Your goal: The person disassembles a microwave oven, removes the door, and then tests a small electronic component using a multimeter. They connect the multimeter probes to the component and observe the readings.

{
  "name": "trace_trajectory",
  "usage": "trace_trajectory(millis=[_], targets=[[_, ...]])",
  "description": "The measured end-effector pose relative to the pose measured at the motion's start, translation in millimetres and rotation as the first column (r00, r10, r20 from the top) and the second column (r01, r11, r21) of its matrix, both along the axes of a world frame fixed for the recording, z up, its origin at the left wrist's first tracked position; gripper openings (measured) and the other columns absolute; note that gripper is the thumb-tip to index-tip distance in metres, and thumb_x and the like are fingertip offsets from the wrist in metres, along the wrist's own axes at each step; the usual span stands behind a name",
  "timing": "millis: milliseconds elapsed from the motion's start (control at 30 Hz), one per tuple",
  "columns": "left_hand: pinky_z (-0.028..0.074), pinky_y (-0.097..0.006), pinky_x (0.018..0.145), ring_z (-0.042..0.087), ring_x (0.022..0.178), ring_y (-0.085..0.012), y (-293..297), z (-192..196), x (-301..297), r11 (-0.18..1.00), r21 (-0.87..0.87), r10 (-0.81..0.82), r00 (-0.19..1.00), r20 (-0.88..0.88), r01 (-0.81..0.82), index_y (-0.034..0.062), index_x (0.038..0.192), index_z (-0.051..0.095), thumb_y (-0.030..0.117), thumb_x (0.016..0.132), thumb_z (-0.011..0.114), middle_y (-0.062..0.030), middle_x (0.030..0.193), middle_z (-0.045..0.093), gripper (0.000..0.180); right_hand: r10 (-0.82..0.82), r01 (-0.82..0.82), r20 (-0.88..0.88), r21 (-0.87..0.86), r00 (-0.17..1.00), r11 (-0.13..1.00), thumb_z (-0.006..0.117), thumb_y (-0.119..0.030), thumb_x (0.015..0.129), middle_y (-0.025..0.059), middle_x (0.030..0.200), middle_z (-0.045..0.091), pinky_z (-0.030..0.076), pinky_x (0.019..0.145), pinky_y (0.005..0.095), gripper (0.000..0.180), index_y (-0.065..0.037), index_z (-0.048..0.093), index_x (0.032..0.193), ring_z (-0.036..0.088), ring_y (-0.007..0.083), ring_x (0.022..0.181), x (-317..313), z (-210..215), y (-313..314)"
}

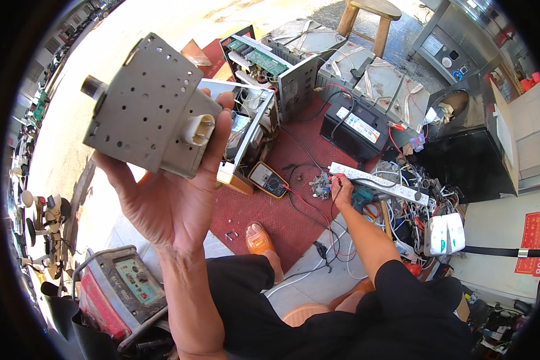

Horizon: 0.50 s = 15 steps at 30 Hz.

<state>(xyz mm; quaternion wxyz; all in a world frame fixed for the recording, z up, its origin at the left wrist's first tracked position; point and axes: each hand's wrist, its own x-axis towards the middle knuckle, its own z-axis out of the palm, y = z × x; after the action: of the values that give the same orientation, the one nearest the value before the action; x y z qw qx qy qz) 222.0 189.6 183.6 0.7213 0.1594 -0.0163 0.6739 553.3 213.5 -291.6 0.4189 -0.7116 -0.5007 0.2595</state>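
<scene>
My left hand [186, 198] is raised close to the camera, its fingers wrapped round a magnetron [144, 102]. The magnetron is a grey metal box pierced with round holes. A white connector socket faces me on its right side, and a dark round stub sticks out at its left. Farther down, my right hand [342, 191] is closed on test probes at the left end of a white power strip [381, 185]; the fingers partly hide them. Red and black leads trail nearby, some running to a yellow-edged analog multimeter [267, 180] on the red mat [240, 219].
Beyond the multimeter stands an opened microwave oven [243, 129], with exposed circuit boards [255, 57] behind it. A black battery [354, 129] and grey batteries [372, 84] sit at the back right. Tangled cables surround the power strip. A red-and-grey machine [120, 294] stands at lower left.
</scene>
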Motion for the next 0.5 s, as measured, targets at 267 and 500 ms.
trace_trajectory(millis=[267, 500], targets=[[0.039, -0.064, 0.122, 0.050, 0.140, -0.0525, 0.8, -0.3, 18.8, 0.995, -0.037, 0.082, 0.971, -0.225, -0.093, 0.0079, 0.161, 0.032, 0.054, 0.096, 0.072, -0.0220, 0.159, 0.046, 0.088, 0.081, -0.039, -0.088, 0.401, 0.993, 0.915, 0.060, -0.009, 0.103, 0.0149, 0.096, 0.074, 0.058, 0.074, 0.0364, 0.017, 0.002, 0.069, 0.111, 0.074, 0.0246, 0.083, -29.4, 230.8, -63.0], [0.040, -0.063, 0.121, 0.046, 0.142, -0.0534, -15.4, 1.9, 41.0, 0.999, 0.027, -0.023, 0.990, -0.140, 0.027, 0.0058, 0.159, 0.034, 0.055, 0.093, 0.075, -0.0233, 0.158, 0.045, 0.092, 0.419, 0.117, -0.550, 0.694, 0.722, 0.710, 0.053, -0.008, 0.109, 0.0174, 0.112, 0.071, 0.064, 0.083, 0.0382, 0.023, 0.004, 0.059, 0.127, 0.076, 0.0281, 0.090, -80.6, 435.7, -162.5]])
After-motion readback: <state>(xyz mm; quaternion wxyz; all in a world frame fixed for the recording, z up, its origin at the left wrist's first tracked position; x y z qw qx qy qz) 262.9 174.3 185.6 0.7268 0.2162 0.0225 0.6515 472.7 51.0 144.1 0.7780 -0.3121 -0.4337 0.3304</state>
